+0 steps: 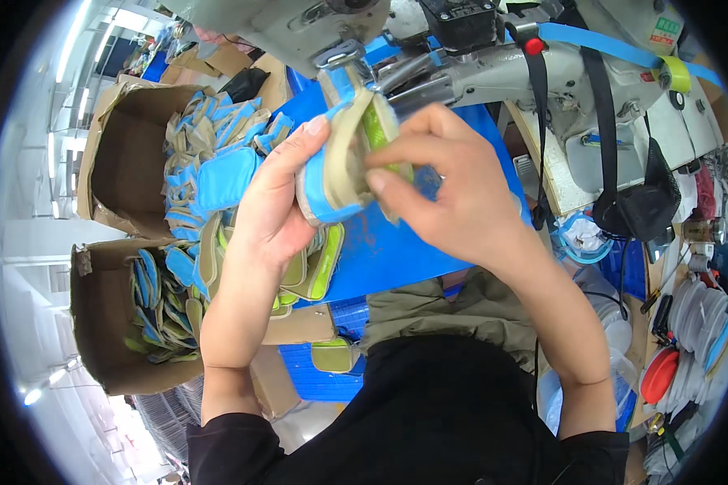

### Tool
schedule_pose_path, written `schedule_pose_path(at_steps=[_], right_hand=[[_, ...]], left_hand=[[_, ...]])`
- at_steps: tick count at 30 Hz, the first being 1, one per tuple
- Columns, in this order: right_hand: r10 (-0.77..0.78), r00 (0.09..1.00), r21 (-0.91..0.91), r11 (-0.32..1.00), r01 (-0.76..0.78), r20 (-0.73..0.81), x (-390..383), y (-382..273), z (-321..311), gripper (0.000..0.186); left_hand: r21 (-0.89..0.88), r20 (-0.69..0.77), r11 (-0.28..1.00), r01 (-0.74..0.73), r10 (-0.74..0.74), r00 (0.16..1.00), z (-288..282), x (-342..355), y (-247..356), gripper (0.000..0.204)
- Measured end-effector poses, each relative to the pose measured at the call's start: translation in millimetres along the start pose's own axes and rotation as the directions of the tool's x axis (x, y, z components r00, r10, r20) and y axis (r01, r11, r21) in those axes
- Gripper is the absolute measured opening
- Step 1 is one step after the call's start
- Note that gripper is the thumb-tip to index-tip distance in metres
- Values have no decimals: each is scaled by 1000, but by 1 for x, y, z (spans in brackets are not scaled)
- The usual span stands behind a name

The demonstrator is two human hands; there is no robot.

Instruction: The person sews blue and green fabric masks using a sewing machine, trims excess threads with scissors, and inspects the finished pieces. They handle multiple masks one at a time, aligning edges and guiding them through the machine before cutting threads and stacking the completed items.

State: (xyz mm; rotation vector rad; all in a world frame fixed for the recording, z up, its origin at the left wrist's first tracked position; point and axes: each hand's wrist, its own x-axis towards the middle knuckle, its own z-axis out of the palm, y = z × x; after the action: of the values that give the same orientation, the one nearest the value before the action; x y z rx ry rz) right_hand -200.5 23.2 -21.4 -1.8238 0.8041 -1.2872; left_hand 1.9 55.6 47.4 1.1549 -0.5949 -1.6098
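Both hands (273, 210) (465, 194), fingers (400, 196) half-closed on fabric (340, 174)

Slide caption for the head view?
Left hand holds a blue-and-beige fabric piece, right hand at its edge, by a sewing machine.

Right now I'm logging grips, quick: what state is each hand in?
Left hand: closed, holding the blue-and-beige fabric piece.
Right hand: curled at its edge; whether pinching it cannot be told.
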Motion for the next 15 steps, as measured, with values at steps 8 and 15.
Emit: schedule_pose_path(at_steps=[8, 15], right_hand=[[394, 915, 625, 692, -361, 93, -9, 15, 14, 41], [406, 886, 756, 501, -421, 225, -12, 11, 7, 39]], left_hand=[[125, 77, 992, 10, -20, 997, 2, 6, -18, 44], [119, 32, 992, 49, -53, 998, 5, 18, -19, 32]])
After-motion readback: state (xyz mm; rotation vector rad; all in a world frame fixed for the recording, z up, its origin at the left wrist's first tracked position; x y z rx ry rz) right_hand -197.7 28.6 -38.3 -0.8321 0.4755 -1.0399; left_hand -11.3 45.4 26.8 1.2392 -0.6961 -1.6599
